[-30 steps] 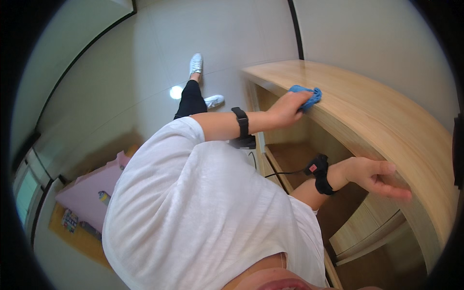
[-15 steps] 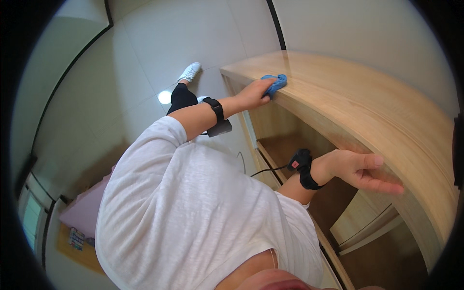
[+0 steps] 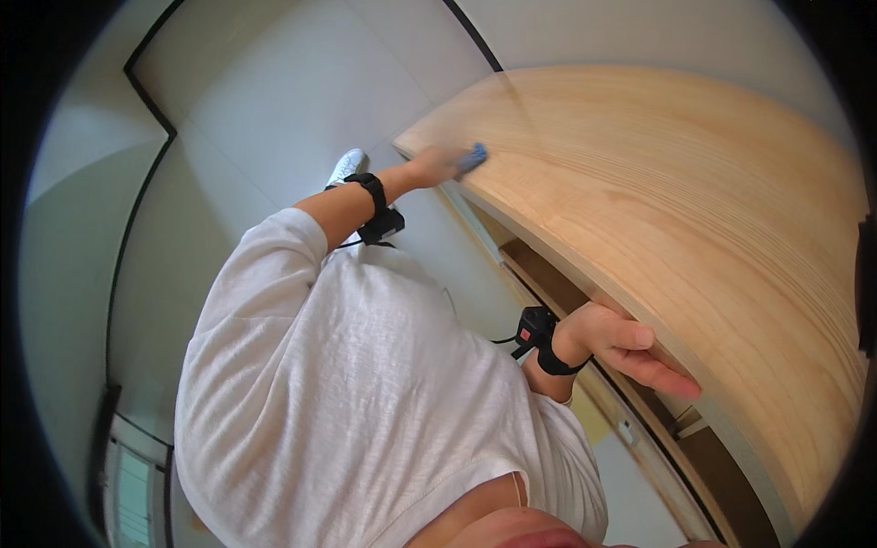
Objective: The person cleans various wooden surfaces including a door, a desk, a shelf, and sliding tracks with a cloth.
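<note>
My left hand (image 3: 433,166), blurred by motion, is closed on a crumpled blue cloth (image 3: 472,159). The cloth lies against the front edge of a light wooden top (image 3: 639,201), close to its far left corner. At the same front edge, farther right, is my right hand (image 3: 626,345). Its thumb and fingers are stretched out with nothing between them; whether it touches the wood I cannot tell. Each wrist wears a black strap with a small black device.
Below the wooden top, open cabinet compartments with a sliding-door track (image 3: 630,434) show. A pale wall (image 3: 621,32) with a dark base strip stands behind the top. One white shoe (image 3: 347,166) rests on the tiled floor (image 3: 283,82).
My left hand and the cloth have moved left along the front edge, nearer the corner. The view has shifted, showing more of the wooden top. My right hand stays outstretched by the edge.
</note>
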The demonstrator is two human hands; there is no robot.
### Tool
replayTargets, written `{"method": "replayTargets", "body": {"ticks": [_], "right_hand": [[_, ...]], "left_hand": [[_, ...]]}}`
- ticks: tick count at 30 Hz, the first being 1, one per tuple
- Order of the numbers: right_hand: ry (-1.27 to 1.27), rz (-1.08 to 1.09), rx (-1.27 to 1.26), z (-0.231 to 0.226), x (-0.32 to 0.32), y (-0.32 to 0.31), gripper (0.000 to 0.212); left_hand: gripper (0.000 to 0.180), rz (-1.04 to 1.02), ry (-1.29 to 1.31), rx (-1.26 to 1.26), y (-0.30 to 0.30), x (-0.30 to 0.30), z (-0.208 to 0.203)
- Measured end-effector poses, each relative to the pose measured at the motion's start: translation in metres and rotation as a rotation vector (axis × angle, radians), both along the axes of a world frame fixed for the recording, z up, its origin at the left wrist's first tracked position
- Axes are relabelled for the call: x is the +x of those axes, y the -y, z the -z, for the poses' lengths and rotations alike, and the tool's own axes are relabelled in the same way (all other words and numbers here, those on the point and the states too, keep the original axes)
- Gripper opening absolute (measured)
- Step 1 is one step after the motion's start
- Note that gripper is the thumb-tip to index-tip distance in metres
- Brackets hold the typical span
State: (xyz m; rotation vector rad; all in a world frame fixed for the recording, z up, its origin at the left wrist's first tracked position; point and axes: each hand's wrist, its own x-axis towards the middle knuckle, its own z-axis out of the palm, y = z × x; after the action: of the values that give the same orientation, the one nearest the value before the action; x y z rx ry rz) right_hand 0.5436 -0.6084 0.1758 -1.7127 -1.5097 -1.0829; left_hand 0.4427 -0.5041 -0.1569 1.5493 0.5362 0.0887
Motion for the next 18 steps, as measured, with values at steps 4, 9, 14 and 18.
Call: {"method": "replayTargets", "body": {"ticks": [4,9,14,18], "right_hand": [[0.067,0.07,-0.045,0.0,0.01,0.01,0.074],[0.033,0.047,-0.043,0.004,0.02,0.011,0.073],[-0.052,0.089,0.075,0.011,0.016,0.005,0.075],[-0.038,0.102,0.021,0.01,0.019,0.011,0.075]], "left_hand": [[0.045,-0.113,0.632,-0.041,-0.011,0.046,-0.115],[0.051,0.091,0.821,0.24,-0.028,0.075,-0.19],[0.057,0.133,0.449,0.06,-0.029,0.117,-0.07],[0.063,0.234,0.165,-0.274,-0.029,0.101,0.002]]}}
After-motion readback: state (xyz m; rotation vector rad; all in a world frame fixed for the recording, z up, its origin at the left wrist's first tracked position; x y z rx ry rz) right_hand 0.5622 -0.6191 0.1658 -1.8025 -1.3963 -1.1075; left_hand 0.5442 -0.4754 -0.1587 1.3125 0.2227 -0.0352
